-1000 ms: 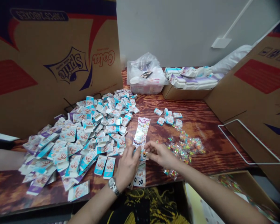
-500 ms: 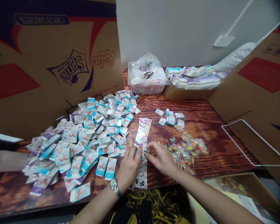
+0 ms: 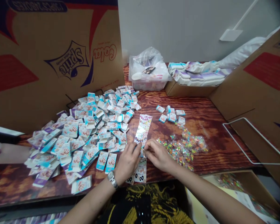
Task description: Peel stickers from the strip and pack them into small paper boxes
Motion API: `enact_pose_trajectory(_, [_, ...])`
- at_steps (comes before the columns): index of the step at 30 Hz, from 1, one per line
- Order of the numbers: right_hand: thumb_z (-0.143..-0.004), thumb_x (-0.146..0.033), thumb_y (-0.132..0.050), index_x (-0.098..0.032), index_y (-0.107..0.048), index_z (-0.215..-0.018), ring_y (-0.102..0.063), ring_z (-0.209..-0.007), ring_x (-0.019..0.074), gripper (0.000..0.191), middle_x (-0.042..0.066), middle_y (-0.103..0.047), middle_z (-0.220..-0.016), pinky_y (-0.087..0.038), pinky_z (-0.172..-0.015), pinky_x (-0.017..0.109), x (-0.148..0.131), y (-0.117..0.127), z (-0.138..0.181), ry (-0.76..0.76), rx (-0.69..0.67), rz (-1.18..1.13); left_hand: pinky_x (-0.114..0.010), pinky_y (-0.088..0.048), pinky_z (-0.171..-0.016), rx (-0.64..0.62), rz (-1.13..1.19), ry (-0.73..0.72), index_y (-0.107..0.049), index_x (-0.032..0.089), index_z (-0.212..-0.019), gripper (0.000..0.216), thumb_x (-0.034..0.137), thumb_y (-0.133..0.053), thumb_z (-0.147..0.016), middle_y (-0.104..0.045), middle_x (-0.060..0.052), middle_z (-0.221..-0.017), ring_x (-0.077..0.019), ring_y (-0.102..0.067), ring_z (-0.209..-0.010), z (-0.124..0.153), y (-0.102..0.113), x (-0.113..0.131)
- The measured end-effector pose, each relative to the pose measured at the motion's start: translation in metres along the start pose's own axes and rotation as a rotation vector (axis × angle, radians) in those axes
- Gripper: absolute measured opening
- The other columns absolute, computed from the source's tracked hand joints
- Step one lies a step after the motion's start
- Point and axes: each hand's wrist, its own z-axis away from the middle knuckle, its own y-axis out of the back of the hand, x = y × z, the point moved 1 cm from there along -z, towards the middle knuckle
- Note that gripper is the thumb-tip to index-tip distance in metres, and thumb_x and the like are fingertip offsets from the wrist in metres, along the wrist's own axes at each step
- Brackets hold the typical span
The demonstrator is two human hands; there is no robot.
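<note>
The left hand (image 3: 128,162) and right hand (image 3: 158,155) pinch together at the middle of a long sticker sheet (image 3: 143,130), which lies on the wooden table (image 3: 200,130); their fingertips partly hide that spot. A heap of flat printed cartons (image 3: 84,137) spreads left of the sheet. To its right lie clear packets (image 3: 185,146) of colorful pieces, below a small cluster of cartons (image 3: 170,115).

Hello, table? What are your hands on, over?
Left hand and right hand meeting on a printed sticker strip. Heap of small printed cartons beside left hand.
</note>
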Motion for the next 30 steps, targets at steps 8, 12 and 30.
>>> enact_pose_trajectory(8, [-0.086,-0.006,-0.046,-0.02,-0.045,-0.091,-0.05,-0.087,0.0181,0.015,0.005,-0.049,-0.092,-0.044,-0.077,0.031,-0.008,-0.001,-0.001,0.072,-0.073,0.129,-0.042,-0.047,-0.089,-0.003,-0.029,-0.019,-0.037,0.009,-0.13,0.045,0.011,-0.045,-0.086,-0.05,-0.014,-0.11,-0.0267,-0.045,-0.106,0.003,-0.002,0.0])
enact_pose_trajectory(12, [-0.089,-0.007,-0.042,-0.02,-0.047,-0.097,-0.051,-0.092,0.0194,0.016,0.007,-0.048,-0.095,-0.046,-0.081,0.033,-0.009,-0.009,0.0,0.107,0.023,0.152,-0.042,-0.048,-0.087,-0.009,-0.017,0.005,-0.037,0.01,-0.13,0.044,0.011,-0.045,-0.086,-0.05,-0.014,-0.11,-0.0254,-0.045,-0.102,0.004,0.0,-0.001])
enact_pose_trajectory(30, [-0.076,-0.024,-0.06,-0.019,-0.046,-0.091,-0.055,-0.068,0.0117,0.021,-0.002,-0.054,-0.075,-0.046,-0.061,0.024,0.013,-0.01,-0.008,-0.348,0.081,-0.499,-0.045,-0.047,-0.089,0.074,-0.035,0.066,-0.034,0.014,-0.133,0.051,0.01,-0.048,-0.084,-0.047,-0.016,-0.116,-0.0265,-0.046,-0.106,0.006,-0.005,-0.002])
